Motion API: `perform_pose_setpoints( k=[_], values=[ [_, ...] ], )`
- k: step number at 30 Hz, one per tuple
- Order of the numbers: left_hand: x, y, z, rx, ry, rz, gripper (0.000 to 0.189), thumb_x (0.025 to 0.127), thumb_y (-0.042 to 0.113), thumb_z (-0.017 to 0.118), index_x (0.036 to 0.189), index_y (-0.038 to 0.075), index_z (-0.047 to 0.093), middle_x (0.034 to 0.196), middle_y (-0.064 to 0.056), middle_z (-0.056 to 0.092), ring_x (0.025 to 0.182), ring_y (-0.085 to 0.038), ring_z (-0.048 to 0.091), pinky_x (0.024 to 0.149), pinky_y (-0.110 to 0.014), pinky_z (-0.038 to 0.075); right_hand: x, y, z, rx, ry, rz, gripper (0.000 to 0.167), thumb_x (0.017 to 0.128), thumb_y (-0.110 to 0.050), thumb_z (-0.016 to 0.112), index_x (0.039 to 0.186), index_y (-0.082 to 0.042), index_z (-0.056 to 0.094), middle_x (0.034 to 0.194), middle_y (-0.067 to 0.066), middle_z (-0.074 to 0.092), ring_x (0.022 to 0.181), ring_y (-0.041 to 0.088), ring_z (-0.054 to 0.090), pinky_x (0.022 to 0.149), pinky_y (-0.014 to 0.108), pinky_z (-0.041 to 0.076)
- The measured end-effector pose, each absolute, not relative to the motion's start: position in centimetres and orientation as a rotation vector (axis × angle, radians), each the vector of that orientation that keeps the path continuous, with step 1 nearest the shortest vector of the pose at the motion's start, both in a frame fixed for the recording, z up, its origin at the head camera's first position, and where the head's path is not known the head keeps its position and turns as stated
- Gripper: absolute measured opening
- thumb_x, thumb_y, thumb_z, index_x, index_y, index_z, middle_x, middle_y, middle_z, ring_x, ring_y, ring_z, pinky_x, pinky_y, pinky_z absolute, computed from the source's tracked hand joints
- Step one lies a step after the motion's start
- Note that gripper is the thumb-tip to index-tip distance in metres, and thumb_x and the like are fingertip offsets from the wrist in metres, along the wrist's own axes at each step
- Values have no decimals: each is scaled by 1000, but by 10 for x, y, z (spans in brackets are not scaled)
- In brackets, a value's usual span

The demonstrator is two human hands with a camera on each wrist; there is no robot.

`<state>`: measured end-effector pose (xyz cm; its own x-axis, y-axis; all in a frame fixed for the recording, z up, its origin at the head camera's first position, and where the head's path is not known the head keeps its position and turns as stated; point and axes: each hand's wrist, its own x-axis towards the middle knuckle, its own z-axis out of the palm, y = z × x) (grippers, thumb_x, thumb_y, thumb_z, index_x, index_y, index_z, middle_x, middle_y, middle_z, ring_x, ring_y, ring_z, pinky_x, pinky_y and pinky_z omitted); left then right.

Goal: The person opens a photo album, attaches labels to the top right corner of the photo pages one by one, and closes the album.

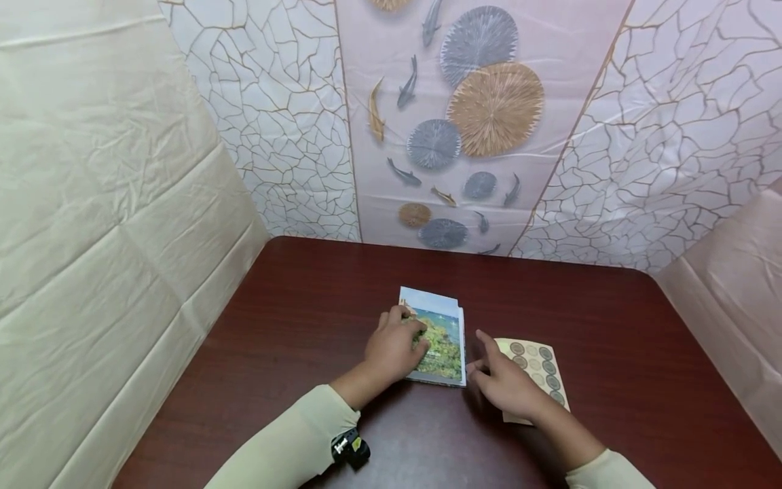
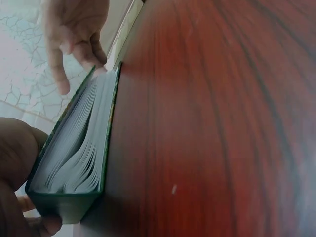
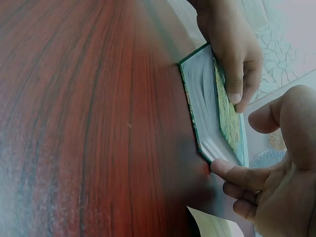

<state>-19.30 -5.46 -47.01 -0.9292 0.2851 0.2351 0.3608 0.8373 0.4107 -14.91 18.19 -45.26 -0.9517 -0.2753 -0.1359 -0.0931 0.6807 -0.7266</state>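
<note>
A photo album with a seaside picture on its cover lies closed on the table. Its green spine and the loosely fanned edges of its pages show in the left wrist view. My left hand holds the album by its spine side, thumb on the cover and fingertips at the spine. Along the opposite side, my right hand has its thumb spread away, while one fingertip touches the album's edge in the right wrist view. Partly under the right hand is a cream sheet with rows of round coin-like prints.
The dark reddish wooden table has rounded far corners. Patterned cloth hangs behind it, and pale cloth walls close in both sides. A black device is strapped at the left wrist.
</note>
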Motion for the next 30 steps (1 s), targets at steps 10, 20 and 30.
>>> perform_pose_setpoints(
  k=[10,20,30],
  values=[
    [-185,-38,-476,-530,-2734,-550,22,97,31,70,115,21,79,135,-11,54,110,-30,50,84,-41,48,-147,181,-454,-283,2670,-1117,79,97,-11,63,161,-3,17,110,5,71,100,20,67,90,49,50],
    [-180,-34,-476,-535,-2788,-398,29,101,37,64,125,26,76,143,-9,50,132,-28,40,93,-43,44,-142,178,-459,-578,2992,-827,54,95,-24,71,143,-4,57,132,16,65,126,39,57,100,59,46],
    [-182,-36,-474,-538,-2850,-343,35,104,40,60,134,27,70,148,-8,48,134,-26,38,94,-42,42,-136,172,-468,-908,3036,-529,54,98,-40,68,143,-10,61,150,13,53,140,40,45,108,60,40]
  ],
)
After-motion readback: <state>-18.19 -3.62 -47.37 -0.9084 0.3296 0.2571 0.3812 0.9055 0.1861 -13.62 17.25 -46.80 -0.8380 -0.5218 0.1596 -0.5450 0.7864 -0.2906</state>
